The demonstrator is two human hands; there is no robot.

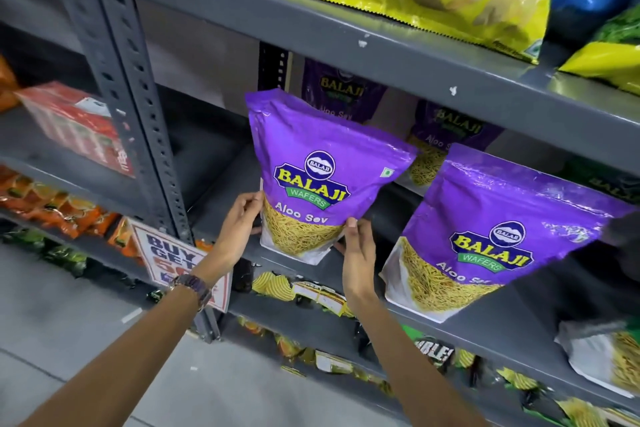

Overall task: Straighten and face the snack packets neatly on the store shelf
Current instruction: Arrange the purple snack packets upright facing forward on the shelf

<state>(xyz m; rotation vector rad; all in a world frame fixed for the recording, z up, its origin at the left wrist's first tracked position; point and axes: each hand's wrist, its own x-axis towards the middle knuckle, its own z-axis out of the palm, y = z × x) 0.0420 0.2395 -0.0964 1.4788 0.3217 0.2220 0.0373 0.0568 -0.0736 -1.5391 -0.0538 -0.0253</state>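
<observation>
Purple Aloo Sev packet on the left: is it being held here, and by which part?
Yes. The left purple Aloo Sev packet is held by both lower side edges: left hand on its left edge, right hand at its lower right corner.

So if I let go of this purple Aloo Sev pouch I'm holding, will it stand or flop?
The purple pouch looks puffed and top-heavy, so it probably tips easily. Its glossy film likely feels slippery, and both hands pinch only the bottom corners.

open shelf bay (207, 156) left of the held purple packet (311, 163); blocked right by a second purple packet (491, 229), behind by more packets (343, 90), above by the upper shelf (346, 55).
</observation>
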